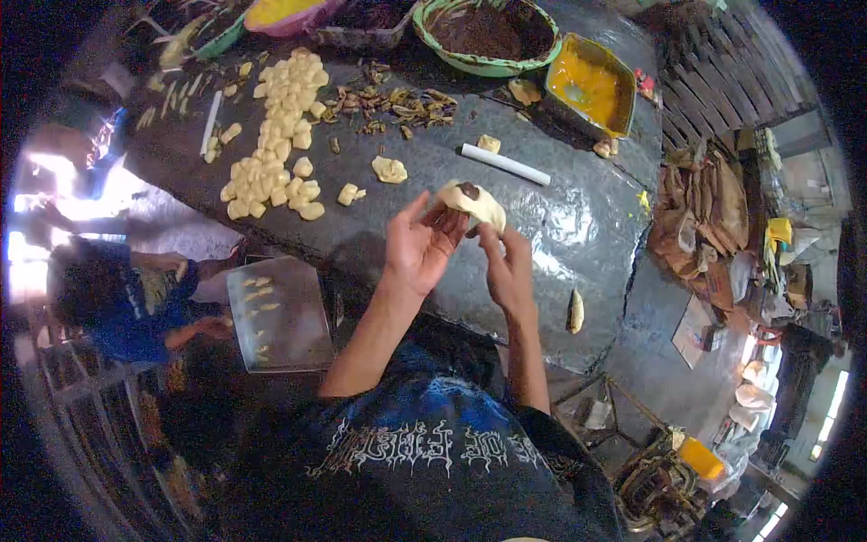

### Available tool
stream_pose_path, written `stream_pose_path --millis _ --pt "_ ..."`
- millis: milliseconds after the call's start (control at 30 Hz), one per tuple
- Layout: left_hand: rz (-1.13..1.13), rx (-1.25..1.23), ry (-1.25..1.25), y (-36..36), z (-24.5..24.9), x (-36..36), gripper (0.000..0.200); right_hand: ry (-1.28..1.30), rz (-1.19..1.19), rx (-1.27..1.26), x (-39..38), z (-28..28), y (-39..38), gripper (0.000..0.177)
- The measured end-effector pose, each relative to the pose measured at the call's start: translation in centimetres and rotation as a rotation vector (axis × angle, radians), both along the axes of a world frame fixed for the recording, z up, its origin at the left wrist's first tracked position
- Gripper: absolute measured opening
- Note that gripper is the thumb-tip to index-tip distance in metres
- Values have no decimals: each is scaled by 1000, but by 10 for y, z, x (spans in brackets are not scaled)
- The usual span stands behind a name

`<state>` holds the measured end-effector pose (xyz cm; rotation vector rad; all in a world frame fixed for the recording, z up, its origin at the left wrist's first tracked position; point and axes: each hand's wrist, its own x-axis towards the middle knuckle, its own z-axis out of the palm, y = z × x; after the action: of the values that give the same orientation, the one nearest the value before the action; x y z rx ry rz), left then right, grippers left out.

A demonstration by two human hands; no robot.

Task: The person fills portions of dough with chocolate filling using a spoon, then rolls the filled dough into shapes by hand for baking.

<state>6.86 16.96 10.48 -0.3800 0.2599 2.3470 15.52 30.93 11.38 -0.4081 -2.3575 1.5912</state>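
Observation:
A flattened piece of dough (488, 210) with a dark brown filling (469, 190) on it is held up over the table between my hands. My left hand (415, 251) is turned palm up, its fingers under the dough's left side and its thumb sticking out. At the lower right edge of the dough, my right hand (508, 275) grips it with thumb and fingers. Beyond them on the dark tabletop lies a white rolling rod (506, 164), with a small dough lump (489, 144) beside it. A flattened dough piece (389, 169) rests to the left.
Many dough balls (271, 163) are heaped at the left, near brown filling strips (397, 107). A green basin (488, 41) of dark filling and a yellow-lined tub (589, 88) stand behind. A shaped roll (576, 312) lies right. Left, another person sits by a tray (282, 312).

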Motion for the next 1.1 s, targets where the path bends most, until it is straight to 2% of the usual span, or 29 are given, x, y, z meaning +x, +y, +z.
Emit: stream_pose_path --millis 167,233,367,467,533,667,700,733,900,967,1000,1100 --pt "46 180 -61 -6 2 23 25 129 -72 -400 -17 -12 13 40" --pt "-11 279 -153 -7 0 24 23 115 -121 -289 -23 -5 9 44" --pt "-57 430 -142 -19 1 7 22 183 20 -483 -49 2 6 43" --pt "-53 455 -157 -34 7 -17 23 254 121 -455 -76 14 -8 38" --pt "25 385 -113 -41 14 -38 24 255 182 -422 -97 16 -15 36" --pt "228 233 -16 -58 7 -100 28 200 36 -569 -148 -5 -43 37" --pt "227 280 -25 -61 3 -116 30 215 2 -624 -163 -4 -49 37" --pt "227 324 -38 -65 -2 -128 31 147 73 -660 -175 -6 -52 36" --pt "208 387 -49 -85 -35 -188 43 -68 258 -302 -242 -26 -46 35" --pt "213 350 -28 -89 -45 -208 43 -196 276 -246 -266 -20 -48 38" --pt "230 348 -31 -92 -48 -217 43 -192 241 -289 -280 -23 -49 32" --pt "269 319 -18 -99 -50 -243 42 -215 213 41 -322 -54 -28 22"
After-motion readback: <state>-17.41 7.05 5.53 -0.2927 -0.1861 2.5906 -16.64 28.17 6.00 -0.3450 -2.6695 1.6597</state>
